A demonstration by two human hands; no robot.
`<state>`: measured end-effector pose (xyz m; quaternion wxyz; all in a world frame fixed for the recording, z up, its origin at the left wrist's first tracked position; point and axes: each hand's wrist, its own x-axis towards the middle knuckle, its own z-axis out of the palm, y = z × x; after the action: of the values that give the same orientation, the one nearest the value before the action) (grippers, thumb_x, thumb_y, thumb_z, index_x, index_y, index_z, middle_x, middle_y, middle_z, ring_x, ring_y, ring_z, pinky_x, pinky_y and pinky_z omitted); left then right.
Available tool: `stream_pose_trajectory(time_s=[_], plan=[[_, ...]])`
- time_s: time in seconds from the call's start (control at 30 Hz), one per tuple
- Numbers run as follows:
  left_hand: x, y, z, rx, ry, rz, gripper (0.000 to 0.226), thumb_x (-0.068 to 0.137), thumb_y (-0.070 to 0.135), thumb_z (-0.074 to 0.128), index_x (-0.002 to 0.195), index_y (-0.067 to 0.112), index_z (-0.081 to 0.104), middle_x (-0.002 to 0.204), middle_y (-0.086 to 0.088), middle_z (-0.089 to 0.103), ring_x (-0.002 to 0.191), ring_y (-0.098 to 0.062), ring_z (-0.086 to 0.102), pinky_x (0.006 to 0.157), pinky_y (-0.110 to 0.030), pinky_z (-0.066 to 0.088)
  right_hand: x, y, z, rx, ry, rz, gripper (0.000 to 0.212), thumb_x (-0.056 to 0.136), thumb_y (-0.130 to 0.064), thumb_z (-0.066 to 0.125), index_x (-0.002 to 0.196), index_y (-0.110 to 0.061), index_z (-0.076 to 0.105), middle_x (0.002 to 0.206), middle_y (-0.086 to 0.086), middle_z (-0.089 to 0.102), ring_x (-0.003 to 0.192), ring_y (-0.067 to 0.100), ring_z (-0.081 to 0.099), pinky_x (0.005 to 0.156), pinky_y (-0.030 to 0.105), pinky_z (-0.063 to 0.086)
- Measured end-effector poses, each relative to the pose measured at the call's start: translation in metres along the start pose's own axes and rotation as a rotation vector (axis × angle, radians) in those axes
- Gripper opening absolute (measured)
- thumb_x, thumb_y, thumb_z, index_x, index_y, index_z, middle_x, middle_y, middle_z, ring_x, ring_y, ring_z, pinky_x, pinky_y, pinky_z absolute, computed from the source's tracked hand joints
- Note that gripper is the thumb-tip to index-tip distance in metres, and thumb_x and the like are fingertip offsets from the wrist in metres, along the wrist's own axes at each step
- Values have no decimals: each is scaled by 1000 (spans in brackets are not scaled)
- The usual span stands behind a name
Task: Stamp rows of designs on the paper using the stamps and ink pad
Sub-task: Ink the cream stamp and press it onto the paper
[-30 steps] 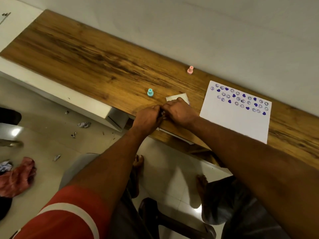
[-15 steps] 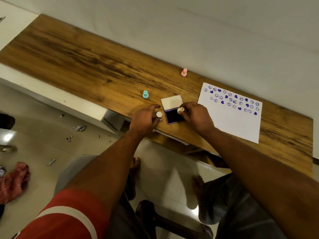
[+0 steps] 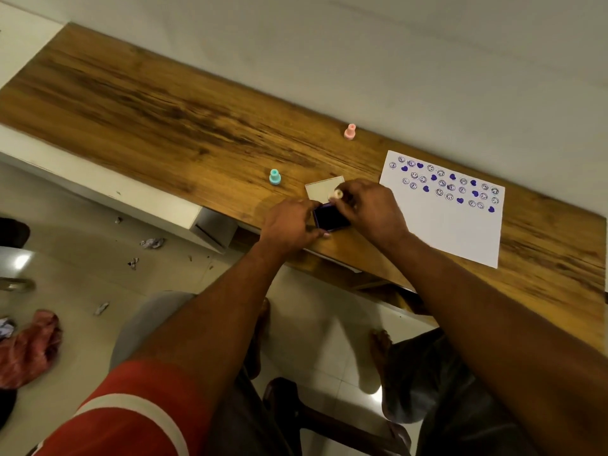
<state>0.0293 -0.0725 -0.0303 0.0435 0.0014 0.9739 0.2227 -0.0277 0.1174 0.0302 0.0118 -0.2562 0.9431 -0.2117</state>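
Now R hand (image 3: 371, 209) pinches stamp (image 3: 337, 194), L hand (image 3: 289, 225) grips ink pad (image 3: 330, 218).

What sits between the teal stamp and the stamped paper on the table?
Head view: the open ink pad, gripped by the left hand, and the right hand pinching a cream stamp.

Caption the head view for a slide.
Right hand holds a cream stamp at the open ink pad; left hand holds the pad.

Grained wooden table (image 3: 171, 120), matt white paper (image 3: 450, 232) (glossy tiled floor (image 3: 82, 278) below)
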Motion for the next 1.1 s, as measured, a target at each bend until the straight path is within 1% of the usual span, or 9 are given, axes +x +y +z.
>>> stream_pose_trajectory(time_s=[0.1, 0.23, 0.27, 0.53, 0.6, 0.7, 0.8, 0.93, 1.1], plan=[[1, 0, 0, -15, -12, -22, 79, 77, 67, 80, 144, 30, 60, 124, -2, 71, 115, -23, 61, 79, -33, 43, 3, -9, -8, 83, 167, 48, 30, 96, -46, 66, 114, -23, 73, 101, -11, 72, 81, 4, 65, 68, 9, 43], [2, 2, 0, -5, -7, -35, 76, 76, 65, 82, 141, 31, 63, 126, -2, 70, 116, -24, 61, 79, -33, 39, -21, -8, 34, 13, -229, 139, 34, 105, -31, 56, 134, -16, 65, 130, 10, 70, 111, 26, 68, 94, 31, 52], [2, 2, 0, -5, -2, -35, 75, 76, 64, 82, 140, 31, 63, 126, -2, 71, 116, -24, 61, 80, -33, 40, -22, -6, 40, 7, -268, 161, 36, 106, -32, 54, 136, -15, 63, 133, 11, 68, 114, 28, 67, 98, 34, 53], [2, 6, -5, -15, -1, -57, 74, 71, 64, 85, 133, 29, 68, 123, 0, 73, 114, -23, 63, 79, -30, 40, -19, -4, 39, 44, -225, 158, 39, 104, -34, 58, 140, -17, 62, 140, 9, 64, 121, 27, 64, 105, 37, 52], [3, 7, -8, 9, -9, -50, 75, 69, 64, 86, 133, 29, 67, 122, -1, 73, 114, -24, 63, 79, -31, 41, -18, -3, 39, 64, -222, 157, 38, 103, -33, 60, 137, -18, 64, 137, 9, 67, 118, 26, 66, 102, 33, 52], [10, 17, -13, 36, -5, -1, 82, 70, 66, 84, 140, 27, 63, 127, -3, 71, 119, -24, 62, 86, -34, 47, -17, 7, 32, 122, -170, 160, 32, 101, -33, 64, 128, -17, 71, 120, 8, 74, 98, 22, 70, 82, 19, 45], [21, 40, -17, 54, 37, 59, 90, 72, 73, 78, 146, 26, 57, 131, -2, 70, 126, -24, 59, 95, -40, 52, -17, 28, 11, 209, -19, 216, 29, 97, -36, 69, 117, -17, 77, 104, 2, 78, 80, 8, 65, 68, 9, 40], [40, 81, -7, 88, 14, 128, 88, 79, 77, 69, 151, 29, 51, 136, -2, 67, 133, -28, 54, 99, -44, 51, -15, 78, -20, 183, 133, 360, 27, 92, -39, 75, 106, -17, 79, 92, -2, 78, 75, 5, 66, 66, 9, 39], [59, 112, 27, 205, -106, 148, 94, 85, 81, 59, 159, 27, 37, 151, -6, 57, 137, -31, 52, 106, -49, 47, -9, 127, -31, 106, 144, 453, 25, 92, -37, 75, 105, -16, 78, 93, 2, 78, 79, 11, 68, 71, 22, 44]])
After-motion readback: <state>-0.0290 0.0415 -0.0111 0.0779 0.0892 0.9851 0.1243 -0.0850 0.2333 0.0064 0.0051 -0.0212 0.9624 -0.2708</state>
